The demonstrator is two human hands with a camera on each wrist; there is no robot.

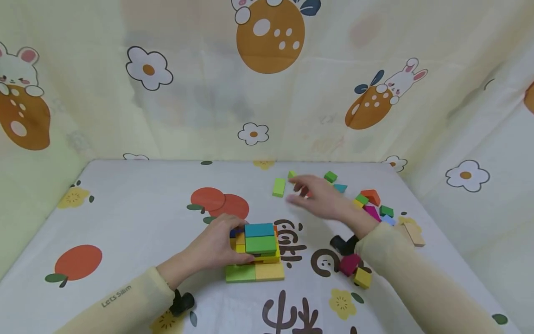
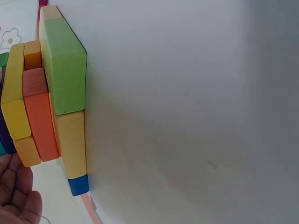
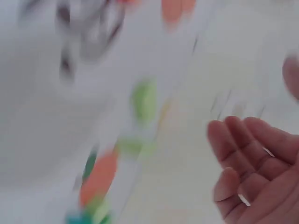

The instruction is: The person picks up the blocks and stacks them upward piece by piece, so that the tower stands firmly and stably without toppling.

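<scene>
A layered stack of coloured wooden blocks [image 1: 267, 259] stands before me, with a teal block [image 1: 259, 230] and a green block [image 1: 260, 244] on top. My left hand [image 1: 214, 243] holds its left side, thumb at the front and fingers behind. From the left wrist, the fingertips [image 2: 23, 182] show beside the upper layers, above a base with a light green block [image 2: 67, 79]. My right hand [image 1: 319, 197] hovers over the back right, fingers loosely bent, holding nothing. Nearest it is a light green block [image 1: 278, 187]. The right wrist view is blurred, but the palm [image 3: 266, 182] shows bare.
Loose blocks lie at the right: a green cube [image 1: 331, 176], a red-orange block [image 1: 371, 197], a magenta block [image 1: 372, 213] and a beige plank [image 1: 414, 234]. Near my right forearm lie another magenta block [image 1: 349, 265] and a yellow block [image 1: 363, 278]. A patterned curtain [image 1: 200, 111] stands behind the table.
</scene>
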